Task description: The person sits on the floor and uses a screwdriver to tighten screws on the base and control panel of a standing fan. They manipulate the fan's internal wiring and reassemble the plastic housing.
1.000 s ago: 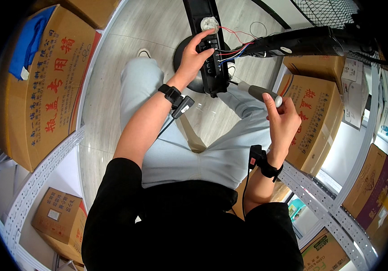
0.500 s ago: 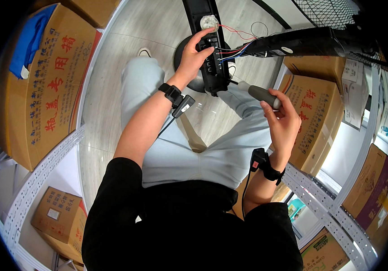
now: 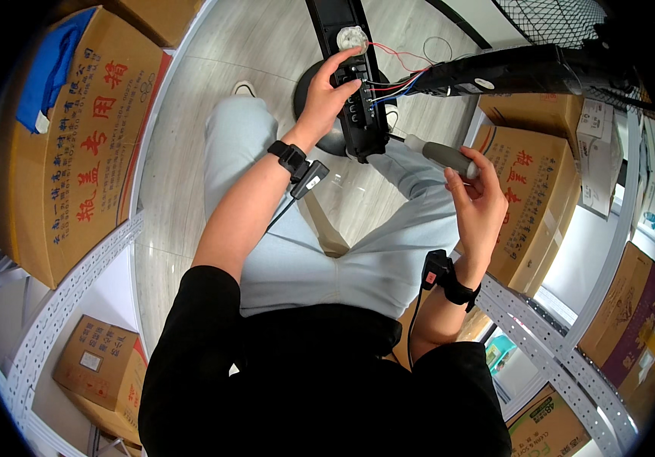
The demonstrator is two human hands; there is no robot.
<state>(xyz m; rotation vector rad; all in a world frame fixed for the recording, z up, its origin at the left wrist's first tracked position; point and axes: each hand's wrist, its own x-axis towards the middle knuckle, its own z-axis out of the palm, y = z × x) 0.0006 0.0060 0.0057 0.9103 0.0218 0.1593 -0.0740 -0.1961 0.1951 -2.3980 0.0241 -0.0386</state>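
Note:
A long black plastic housing (image 3: 364, 137) lies upright in view above a round black base (image 3: 312, 99), with a clear round part (image 3: 352, 38), black terminal blocks and red, white and blue wires (image 3: 396, 85) running to a black pole (image 3: 499, 72). My left hand (image 3: 318, 110) grips the housing, index fingertip at the clear part and thumb by the terminals. My right hand (image 3: 478, 198) pinches the end of a grey-handled screwdriver (image 3: 442, 156), whose shaft reaches the housing's lower right end.
Cardboard boxes (image 3: 72, 167) on white perforated shelving (image 3: 27, 350) flank me on both sides, a blue cloth (image 3: 49, 68) on the left one. A black mesh guard (image 3: 541, 19) is at top right. My legs straddle the grey floor (image 3: 167, 190).
My right fingers have shifted on the screwdriver handle, which now lies a little higher and turned. My left hand and the housing have barely moved.

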